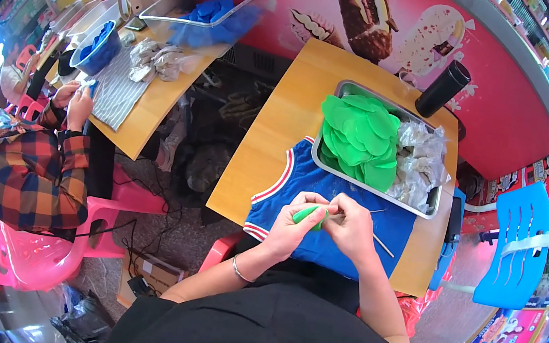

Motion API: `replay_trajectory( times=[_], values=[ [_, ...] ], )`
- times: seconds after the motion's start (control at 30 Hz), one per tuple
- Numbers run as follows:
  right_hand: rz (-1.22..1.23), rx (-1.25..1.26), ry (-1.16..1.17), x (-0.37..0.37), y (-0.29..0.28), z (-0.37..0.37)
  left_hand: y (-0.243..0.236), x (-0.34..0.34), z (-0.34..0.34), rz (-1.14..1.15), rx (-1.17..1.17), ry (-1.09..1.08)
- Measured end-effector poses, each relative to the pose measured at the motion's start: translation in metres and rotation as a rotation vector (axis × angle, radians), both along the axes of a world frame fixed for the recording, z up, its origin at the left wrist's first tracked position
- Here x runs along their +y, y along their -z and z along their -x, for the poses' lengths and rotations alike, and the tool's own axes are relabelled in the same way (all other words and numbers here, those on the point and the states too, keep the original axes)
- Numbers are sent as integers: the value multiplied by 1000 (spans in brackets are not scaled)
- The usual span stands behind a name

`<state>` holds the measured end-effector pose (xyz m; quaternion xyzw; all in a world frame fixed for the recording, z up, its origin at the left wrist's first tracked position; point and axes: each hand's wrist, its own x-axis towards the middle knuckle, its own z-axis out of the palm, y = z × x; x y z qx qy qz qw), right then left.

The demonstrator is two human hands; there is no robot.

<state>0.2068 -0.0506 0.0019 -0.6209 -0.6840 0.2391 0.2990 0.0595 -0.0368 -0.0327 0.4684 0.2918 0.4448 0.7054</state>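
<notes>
Both my hands meet in front of me above a blue jersey with red and white trim point(333, 196) spread on the wooden table. My left hand point(292, 225) is closed round a soft green piece point(311, 217), folded or bunched in its fingers. My right hand point(352, 229) pinches at the right end of this piece, and the fingers hide what exactly lies between them. A thin pale stick point(383, 245) lies on the jersey by my right hand. Behind my hands a metal tray point(372, 187) holds a heap of flat, rounded green sheets point(361, 137) and crumpled whitish plastic bags point(421, 163).
A black cylindrical bottle point(444, 88) stands on the table behind the tray. To the right is a blue plastic chair point(519, 243). At the left, a person in a checked shirt point(27, 175) works at another table with a blue tub point(95, 50) and a clear bin point(163, 18).
</notes>
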Motion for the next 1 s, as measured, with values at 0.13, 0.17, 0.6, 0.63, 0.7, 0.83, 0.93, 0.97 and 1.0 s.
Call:
replay_trajectory(
  times=[0.13, 0.17, 0.6, 0.63, 0.7, 0.83, 0.93, 0.97, 1.0],
  values=[
    [202, 574, 140, 2, 6, -3, -7, -4, -8, 316, -235, -142],
    [297, 623, 91, 3, 9, -9, 2, -3, -6, 295, -193, -109],
    [286, 75, -89, -10, 0, -17, 12, -9, -4, 507, -204, -32],
    [289, 76, -84, -12, 3, -18, 13, -11, -4, 492, -225, -7],
    [257, 388, 53, -14, 14, -19, 6, -15, -7, 458, -202, 18],
    [167, 518, 132, -14, 20, -20, 9, -19, -10, 454, -184, 74],
    [365, 579, -39, -13, 24, -27, 8, -22, -9, 495, -142, 115],
    [506, 726, -106, -12, 24, -31, 6, -23, -9, 508, -120, 127],
    [507, 729, -102, -12, 23, -31, 5, -23, -8, 511, -118, 130]
  ],
)
